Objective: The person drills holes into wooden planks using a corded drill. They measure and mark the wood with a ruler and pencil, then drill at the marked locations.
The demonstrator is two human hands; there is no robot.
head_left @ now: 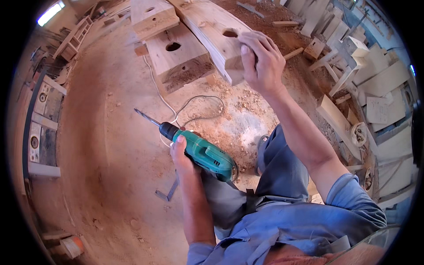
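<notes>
My left hand [180,154] grips a green power drill [204,152] by its body. Its long bit [148,117] points up and to the left. My right hand [267,62] is raised beside the near end of a long wooden beam [210,22] with a round hole. Its fingers are curled together, with the thumb alongside; what they hold, if anything, is hidden. Left of that beam lies a shorter wooden block [183,62] with a dark hole, and behind it another drilled block [152,15].
A cord [205,97] loops over the dusty, chip-strewn floor [137,163]. A metal square [167,194] lies left of my leg. Boards and offcuts [382,73] are piled at right, near a wooden stool [340,62]. A wooden frame with panels [46,123] stands at left.
</notes>
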